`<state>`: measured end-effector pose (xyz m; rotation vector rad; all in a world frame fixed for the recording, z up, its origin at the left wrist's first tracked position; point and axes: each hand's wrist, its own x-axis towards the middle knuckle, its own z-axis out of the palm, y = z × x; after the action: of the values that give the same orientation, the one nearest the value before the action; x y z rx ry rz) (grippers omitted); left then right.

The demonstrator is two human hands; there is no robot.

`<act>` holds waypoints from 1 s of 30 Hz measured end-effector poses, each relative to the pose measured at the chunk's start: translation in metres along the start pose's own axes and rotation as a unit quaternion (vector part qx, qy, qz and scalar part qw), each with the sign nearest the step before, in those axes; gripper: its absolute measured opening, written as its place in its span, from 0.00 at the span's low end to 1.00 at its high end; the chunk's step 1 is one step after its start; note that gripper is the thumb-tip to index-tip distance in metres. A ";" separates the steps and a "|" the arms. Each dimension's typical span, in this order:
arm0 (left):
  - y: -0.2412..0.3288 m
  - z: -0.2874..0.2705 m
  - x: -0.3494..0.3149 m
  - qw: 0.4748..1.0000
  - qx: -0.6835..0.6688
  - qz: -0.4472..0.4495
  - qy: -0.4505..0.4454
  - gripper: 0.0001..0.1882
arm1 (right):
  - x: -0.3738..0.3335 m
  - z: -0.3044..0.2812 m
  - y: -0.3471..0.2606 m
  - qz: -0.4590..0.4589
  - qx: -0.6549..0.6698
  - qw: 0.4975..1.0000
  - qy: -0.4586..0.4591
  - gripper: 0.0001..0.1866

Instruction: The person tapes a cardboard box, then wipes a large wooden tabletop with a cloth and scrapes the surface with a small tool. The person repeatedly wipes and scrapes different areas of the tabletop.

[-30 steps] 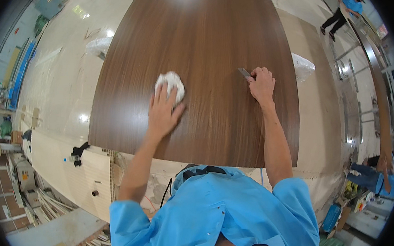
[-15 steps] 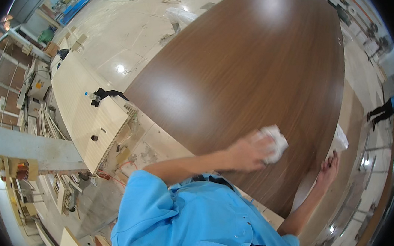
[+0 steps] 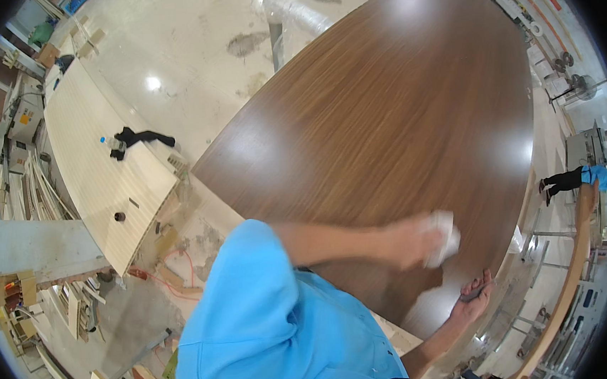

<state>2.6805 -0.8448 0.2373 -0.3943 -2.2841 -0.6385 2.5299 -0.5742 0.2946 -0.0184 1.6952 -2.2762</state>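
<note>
A large brown wood-grain panel (image 3: 357, 149) stretches away in front of me. My left hand (image 3: 411, 244), smeared by motion, presses a crumpled white cloth (image 3: 444, 238) onto the panel's near right part. Close to the right edge, my right hand (image 3: 471, 303) is turned palm up with its fingers curled. A small dark grey flat thing (image 3: 473, 292) lies in those fingers; its kind is not clear. Pale glare covers the near corner of the panel beside that hand.
On the left, a cream ribbed panel (image 3: 88, 171) carries a bottle (image 3: 111, 143), a black cloth (image 3: 144, 138) and a small dark cup (image 3: 119, 217). An orange cord (image 3: 176, 291) and scraps lie on the floor. A person (image 3: 577, 178) stands far right. Clear plastic film (image 3: 297, 15) lies behind.
My left hand and the cloth have shifted slightly right and nearer. My right hand has moved left and lower, over the panel's near corner. The view has turned somewhat.
</note>
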 end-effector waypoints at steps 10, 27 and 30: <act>-0.002 -0.309 -0.242 0.909 0.250 -0.328 -0.053 0.26 | -0.022 0.120 0.059 0.007 -0.008 1.000 0.003 0.25; -0.003 -0.329 -0.280 0.579 -0.326 -0.716 0.213 0.32 | -0.072 0.192 0.080 -0.064 -0.304 0.949 -0.055 0.14; -0.003 -0.322 -0.288 0.559 -0.357 -0.705 0.252 0.31 | -0.086 0.216 0.088 -0.065 -0.355 0.927 -0.097 0.14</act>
<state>3.0601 -1.0507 0.2299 1.3241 -1.1887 -2.0937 2.6730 -0.7775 0.2916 -0.5052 2.3472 -1.5425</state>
